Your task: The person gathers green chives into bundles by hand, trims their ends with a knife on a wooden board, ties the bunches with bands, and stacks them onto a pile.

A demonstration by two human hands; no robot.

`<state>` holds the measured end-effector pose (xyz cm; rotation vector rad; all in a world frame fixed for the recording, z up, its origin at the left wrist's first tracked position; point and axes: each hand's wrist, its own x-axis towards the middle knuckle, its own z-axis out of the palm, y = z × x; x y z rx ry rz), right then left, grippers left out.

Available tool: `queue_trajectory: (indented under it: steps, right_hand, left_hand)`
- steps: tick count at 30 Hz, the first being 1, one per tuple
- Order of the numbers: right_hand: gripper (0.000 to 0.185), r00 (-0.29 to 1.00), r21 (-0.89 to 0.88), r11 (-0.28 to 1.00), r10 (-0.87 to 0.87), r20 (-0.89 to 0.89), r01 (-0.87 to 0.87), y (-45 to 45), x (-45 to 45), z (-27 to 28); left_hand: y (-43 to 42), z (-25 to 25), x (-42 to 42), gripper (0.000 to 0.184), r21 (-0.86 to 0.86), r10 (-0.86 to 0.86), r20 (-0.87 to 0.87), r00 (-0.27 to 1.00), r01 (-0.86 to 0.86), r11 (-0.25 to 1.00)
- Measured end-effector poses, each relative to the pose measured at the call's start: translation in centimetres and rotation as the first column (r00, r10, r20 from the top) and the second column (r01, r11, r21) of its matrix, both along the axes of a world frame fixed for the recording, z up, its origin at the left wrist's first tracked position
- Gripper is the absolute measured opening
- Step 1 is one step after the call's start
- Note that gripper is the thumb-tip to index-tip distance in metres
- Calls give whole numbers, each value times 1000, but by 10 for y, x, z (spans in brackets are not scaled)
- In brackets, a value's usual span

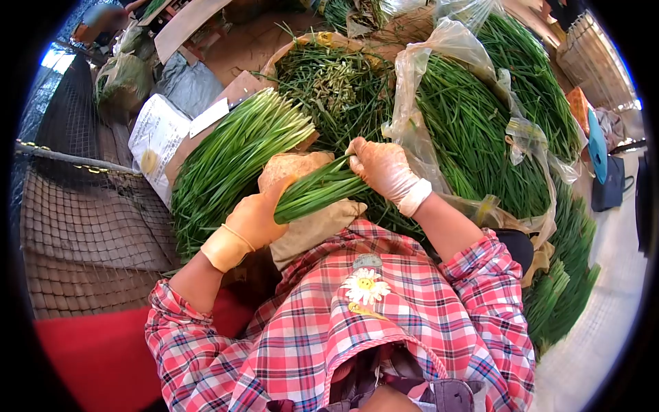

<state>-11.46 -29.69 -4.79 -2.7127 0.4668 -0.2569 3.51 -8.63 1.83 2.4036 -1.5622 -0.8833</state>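
Observation:
My left hand [257, 218], in a pale orange glove, is wrapped round one end of a small bunch of green stalks [317, 189] above my lap. At the bunch's other end is my right hand [382, 168], in a whitish, stained glove, its fingers closed on the stalks. A large stack of green stalks with pale ends [240, 151] lies just beyond my left hand. Past both hands sits a heap of loose leaves and trimmings [336, 89] in an open sack. Long green stalks in clear plastic [467, 130] lie to the right of my right hand.
More green bundles [559, 295] lie at the far right, near a dark bag [608, 185]. Black netting [89, 220] and a metal bar [75, 158] are on the left. A white printed sack [158, 141] lies beside the stack. Another person [103, 24] is at the top left.

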Motion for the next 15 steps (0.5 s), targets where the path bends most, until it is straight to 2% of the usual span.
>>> queue_trajectory:
  steps: [2,3,6,7,9,10,11,12,13,14,15]
  right_hand:
    - [18,993,75,995,-79,92,73,-7,4,-10]
    - [15,991,136,984,-122,54,114,-10,4,-11]
    - [19,969,26,970,-238,-71,241,-23,3,-21]
    - [19,951,34,952,-301,-69,303,-36,-1,-33]
    - [16,902,-2,903,-428,-64,429,-61,-26,-52]
    - [16,866,-16,892,-443,-231,452,-67,-39,-52]
    - [18,784,-77,914,-383,-489,399,-67,-50,-69]
    - [22,701,-118,968,-242,-671,222,-62,-66,-93]
    - [24,633,-114,993,-102,-767,21,-48,-72,-97]
    - [24,639,-58,997,-76,-765,50,-49,-72,-98]
    - [24,645,-1,997,-52,-762,79,-43,-62,-73]
  left_hand:
    - [2,1,-2,76,22,21,2,1000,-21,1000]
    - [4,1,-3,77,38,38,7,999,-38,999]
    - [11,-6,-4,76,13,51,55,997,-52,999]
    - [15,-7,-3,76,14,53,49,997,-54,998]
    - [29,-9,3,76,-11,75,158,985,-74,997]
    - [38,-9,7,76,-7,77,156,985,-77,997]
    - [46,-9,10,76,-99,94,255,962,-70,993]
    - [50,-10,12,77,-193,118,351,929,-52,980]
    - [48,-6,12,78,-200,123,379,917,-48,979]
    - [47,-3,12,80,-207,128,407,904,-45,977]
    - [44,0,10,82,-169,123,453,883,-51,984]
